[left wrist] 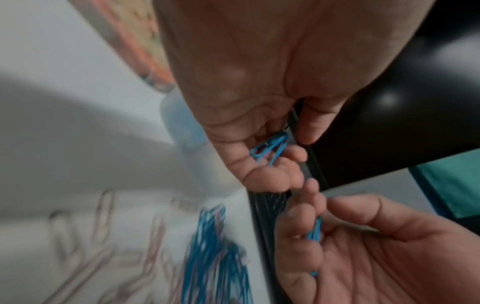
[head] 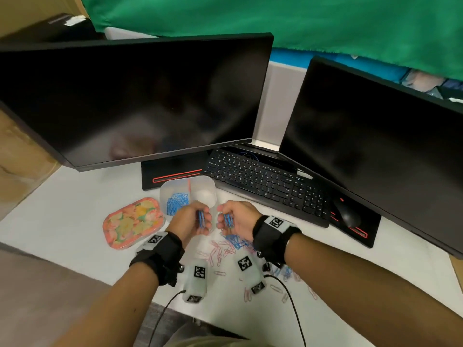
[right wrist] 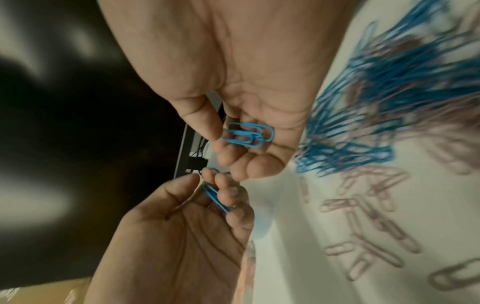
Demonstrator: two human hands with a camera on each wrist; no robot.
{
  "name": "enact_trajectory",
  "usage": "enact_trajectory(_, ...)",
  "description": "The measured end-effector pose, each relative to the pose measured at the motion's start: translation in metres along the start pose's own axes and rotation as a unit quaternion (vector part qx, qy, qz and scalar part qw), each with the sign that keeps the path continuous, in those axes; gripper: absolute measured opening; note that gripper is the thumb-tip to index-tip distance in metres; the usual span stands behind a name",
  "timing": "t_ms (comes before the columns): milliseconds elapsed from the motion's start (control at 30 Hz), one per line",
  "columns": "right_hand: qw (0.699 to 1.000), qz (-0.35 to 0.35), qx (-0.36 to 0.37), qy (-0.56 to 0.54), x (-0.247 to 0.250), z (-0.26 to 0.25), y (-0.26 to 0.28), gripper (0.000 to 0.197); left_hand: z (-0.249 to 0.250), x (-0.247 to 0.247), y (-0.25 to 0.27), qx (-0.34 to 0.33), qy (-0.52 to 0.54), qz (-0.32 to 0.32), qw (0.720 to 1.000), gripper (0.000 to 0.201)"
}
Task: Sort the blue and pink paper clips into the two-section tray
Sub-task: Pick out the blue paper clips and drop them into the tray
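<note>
A translucent two-section tray (head: 211, 182) stands on the white desk, with blue clips (head: 176, 202) in its left section. No clips show in the right section. Just in front of it my left hand (head: 200, 217) pinches a few blue paper clips (left wrist: 271, 148) between thumb and fingers. My right hand (head: 226, 219) pinches another small bunch of blue clips (right wrist: 246, 134), close beside the left. Under the hands lies a mixed heap: a blue clip pile (head: 235, 240) and scattered pink clips (head: 220, 250), blurred in both wrist views.
A floral tray (head: 134, 222) lies left of the clip tray. A black keyboard (head: 265, 186) and mouse (head: 347, 214) sit behind and to the right. Two dark monitors (head: 130, 101) (head: 375, 151) stand over the back of the desk.
</note>
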State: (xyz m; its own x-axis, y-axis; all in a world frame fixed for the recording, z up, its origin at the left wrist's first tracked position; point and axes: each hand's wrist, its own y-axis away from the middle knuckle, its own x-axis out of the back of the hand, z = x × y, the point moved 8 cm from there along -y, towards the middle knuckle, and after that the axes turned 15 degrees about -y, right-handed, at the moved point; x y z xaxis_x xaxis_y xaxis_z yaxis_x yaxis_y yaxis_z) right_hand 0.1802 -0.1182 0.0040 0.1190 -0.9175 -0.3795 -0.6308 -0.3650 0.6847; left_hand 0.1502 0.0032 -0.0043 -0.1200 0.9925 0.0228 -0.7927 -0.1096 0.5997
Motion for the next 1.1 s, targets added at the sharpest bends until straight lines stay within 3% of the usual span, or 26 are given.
enact_trajectory(200,0.998,-0.043,0.006,0.05,-0.071,-0.022,-0.013,0.016,0.035,0.063,-0.007,0.021,-0.052,0.124,0.991,0.033)
enact_trajectory(400,0.996,-0.009,0.04,0.081,-0.095,-0.036,-0.032,0.014,0.032,0.09,-0.011,0.063,-0.086,0.152,0.983,0.042)
enact_trajectory(500,0.997,-0.008,0.036,0.066,-0.097,-0.035,-0.032,0.023,0.033,0.096,-0.012,0.059,-0.129,0.17,0.975,0.046)
enact_trajectory(633,0.997,-0.012,0.044,0.064,-0.085,-0.036,-0.03,0.019,0.04,0.095,-0.012,0.029,-0.172,0.192,0.966,0.042)
enact_trajectory(800,0.992,0.019,0.087,0.095,-0.035,-0.043,-0.019,0.026,0.051,0.064,-0.003,-0.049,-0.258,0.169,0.95,0.019)
enact_trajectory(900,0.969,0.047,0.107,0.216,0.005,-0.042,-0.009,0.019,0.043,0.032,-0.001,-0.088,-0.337,0.11,0.931,0.013)
enact_trajectory(1100,0.888,0.084,0.147,0.427,0.062,-0.022,0.005,0.017,0.016,-0.026,-0.003,-0.147,-0.523,0.034,0.839,0.013)
